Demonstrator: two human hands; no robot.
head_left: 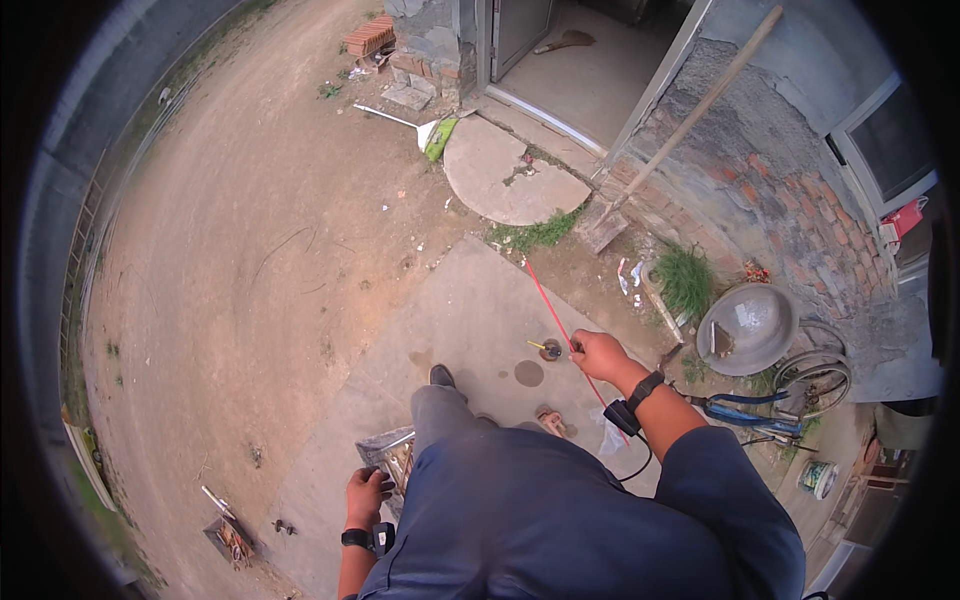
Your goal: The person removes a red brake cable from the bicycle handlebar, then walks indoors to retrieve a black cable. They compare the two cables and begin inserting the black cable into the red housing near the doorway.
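Observation:
My right hand (597, 357) is closed around a thin red rod (545, 297). The rod slants from its pale tip over the dirt, through my fingers, and down past my wrist. Below that tip, on the concrete, a small round dark object with a yellow strip (546, 348) sits beside a damp round spot. Down at my left side hangs my left hand (367, 496), its fingers loosely apart and darkened at the tips. It is next to an open toolbox (374, 443) with things inside, partly hidden by my leg. I see nothing held in it.
A long-handled shovel (690, 118) leans on the brick wall. Nearby are a large metal bowl (752, 328), a blue hand pump (752, 415) with coiled hose and a bucket (818, 479). A green-headed broom (438, 139) lies by the doorstep. A small crate (229, 541) stands at lower left.

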